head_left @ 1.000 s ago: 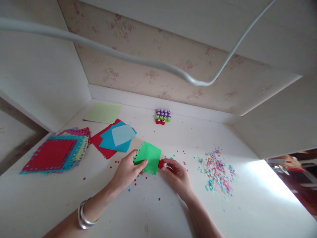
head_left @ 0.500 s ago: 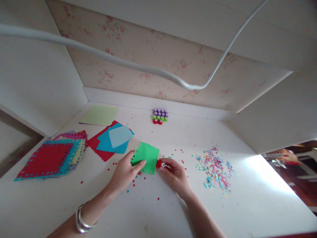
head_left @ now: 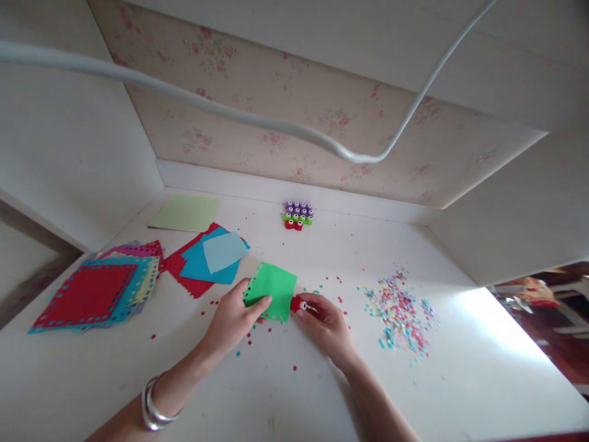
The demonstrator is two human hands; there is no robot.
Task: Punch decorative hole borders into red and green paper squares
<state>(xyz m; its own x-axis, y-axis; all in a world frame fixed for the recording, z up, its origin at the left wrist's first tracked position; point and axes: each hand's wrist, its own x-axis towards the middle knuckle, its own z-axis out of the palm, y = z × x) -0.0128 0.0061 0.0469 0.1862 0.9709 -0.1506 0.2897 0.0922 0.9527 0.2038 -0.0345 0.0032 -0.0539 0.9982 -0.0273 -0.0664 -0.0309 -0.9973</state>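
Observation:
My left hand (head_left: pixel 237 314) grips a green sheet of paper (head_left: pixel 275 290) by its left side, thumb on top and fingers underneath. Small punched holes run along the sheet's left and bottom edges. Between the thumb and fingers of my right hand (head_left: pixel 324 322) is a small red craft punch (head_left: pixel 297 304). It sits at the green sheet's right edge, and whether paper is inside its slot cannot be made out. Little red and green paper cut-outs lie scattered on the white table around both hands.
Several purple, green and red punches (head_left: pixel 298 215) stand grouped near the wall. Hole-edged sheets (head_left: pixel 87 298) are piled at left, beside red and blue papers (head_left: pixel 209 261) and a pale green stack (head_left: pixel 184 212). Confetti (head_left: pixel 398 313) is heaped at right. A white cable (head_left: pixel 276 127) hangs across the view.
Almost nothing differs. Both hands keep the green paper and the red punch in the same place, and the view has shifted very slightly.

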